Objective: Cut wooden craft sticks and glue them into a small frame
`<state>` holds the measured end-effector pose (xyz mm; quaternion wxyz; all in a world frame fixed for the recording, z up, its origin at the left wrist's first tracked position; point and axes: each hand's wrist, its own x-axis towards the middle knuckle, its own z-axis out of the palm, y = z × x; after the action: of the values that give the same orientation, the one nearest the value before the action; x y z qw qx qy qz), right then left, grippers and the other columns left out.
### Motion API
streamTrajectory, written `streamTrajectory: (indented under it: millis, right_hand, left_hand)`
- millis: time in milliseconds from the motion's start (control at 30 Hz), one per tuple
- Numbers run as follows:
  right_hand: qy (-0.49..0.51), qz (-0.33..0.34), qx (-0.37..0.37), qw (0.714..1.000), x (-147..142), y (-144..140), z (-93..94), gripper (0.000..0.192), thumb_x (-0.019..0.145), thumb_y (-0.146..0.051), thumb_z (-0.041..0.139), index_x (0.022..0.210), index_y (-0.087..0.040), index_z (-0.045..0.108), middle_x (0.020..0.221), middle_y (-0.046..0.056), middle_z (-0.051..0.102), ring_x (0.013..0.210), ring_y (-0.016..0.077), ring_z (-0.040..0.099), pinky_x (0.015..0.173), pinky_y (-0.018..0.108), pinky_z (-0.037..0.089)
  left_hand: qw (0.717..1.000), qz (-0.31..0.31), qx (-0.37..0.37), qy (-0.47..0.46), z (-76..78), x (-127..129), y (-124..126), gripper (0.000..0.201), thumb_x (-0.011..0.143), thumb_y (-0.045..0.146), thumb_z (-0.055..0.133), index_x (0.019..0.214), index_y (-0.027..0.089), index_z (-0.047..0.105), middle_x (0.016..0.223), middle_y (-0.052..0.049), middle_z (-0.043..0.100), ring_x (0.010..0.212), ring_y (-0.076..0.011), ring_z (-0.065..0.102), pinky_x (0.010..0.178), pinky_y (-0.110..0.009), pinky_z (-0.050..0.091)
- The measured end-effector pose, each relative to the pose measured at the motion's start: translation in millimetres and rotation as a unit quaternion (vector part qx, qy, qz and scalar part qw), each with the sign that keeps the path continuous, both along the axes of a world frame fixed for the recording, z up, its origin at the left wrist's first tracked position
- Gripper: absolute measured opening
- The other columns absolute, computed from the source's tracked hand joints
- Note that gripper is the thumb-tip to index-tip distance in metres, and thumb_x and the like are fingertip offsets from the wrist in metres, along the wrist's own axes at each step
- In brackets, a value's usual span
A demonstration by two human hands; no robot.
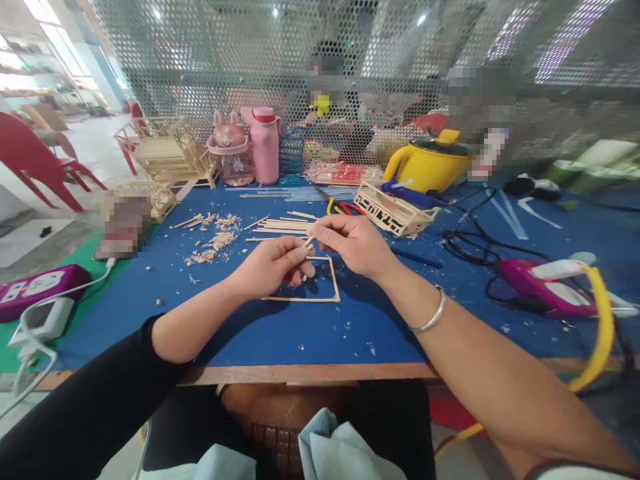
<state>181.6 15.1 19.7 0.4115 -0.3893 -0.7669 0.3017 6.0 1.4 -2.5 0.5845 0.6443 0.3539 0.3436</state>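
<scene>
Between the fingertips of both hands is a short thin wooden stick (309, 241), tilted above the table. My left hand (274, 265) pinches its lower part, fingers curled. My right hand (353, 241), on the arm with a silver bangle, pinches the upper end. Under the hands lies a rectangular frame of wooden sticks (337, 287), flat on the blue mat (240, 340); its left side is hidden by my left hand. Just behind the hands rests a bundle of loose wooden sticks (280, 226). Wood scraps (217, 243) are heaped to the left.
A small wooden lattice model (395, 208), scissors (345, 208) and a yellow pot (427, 167) stand behind on the right. Further right lie a purple device (550, 287) and black cables (475, 243). A pink bottle (265, 147) and larger stick model (165, 153) are at back left.
</scene>
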Motion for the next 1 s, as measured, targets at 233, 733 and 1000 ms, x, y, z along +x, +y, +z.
streamTrajectory:
  millis: [233, 733, 1000]
  right_hand:
    - [0.041, -0.014, -0.02, 0.999, 1.4, 1.3, -0.5, 0.027, 0.08, -0.04, 0.06, 0.074, -0.015, 0.065, 0.057, -0.002, 0.055, 0.053, 0.0095, 0.048, 0.053, 0.024, 0.039]
    - [0.036, -0.038, 0.039, 0.998, -5.0, -4.7, 1.0, 0.032, 0.08, -0.045, 0.06, 0.065, -0.016, 0.06, 0.056, -0.002, 0.056, 0.05, 0.0081, 0.045, 0.051, 0.023, 0.036]
    - [0.031, -0.061, 0.068, 0.995, -5.7, -6.7, 0.7, 0.035, 0.082, -0.043, 0.058, 0.06, -0.016, 0.055, 0.056, -0.003, 0.053, 0.051, 0.0077, 0.042, 0.052, 0.023, 0.036]
  left_hand:
    - [0.999, 0.022, -0.014, -0.034, 1.1, -0.2, -0.6, 0.019, 0.088, 0.032, 0.05, 0.091, 0.013, 0.055, 0.067, 0.0, 0.062, 0.05, -0.0061, 0.055, 0.052, -0.019, 0.047]
    - [0.989, 0.022, 0.129, 0.074, 1.3, -1.3, -3.4, 0.029, 0.091, 0.042, 0.041, 0.083, 0.017, 0.054, 0.064, 0.003, 0.057, 0.046, -0.0057, 0.046, 0.047, -0.018, 0.042]
    - [0.995, 0.017, 0.096, 0.032, 1.4, 0.1, -5.1, 0.026, 0.091, 0.039, 0.042, 0.093, 0.016, 0.054, 0.064, 0.002, 0.055, 0.047, -0.0061, 0.045, 0.046, -0.018, 0.043]
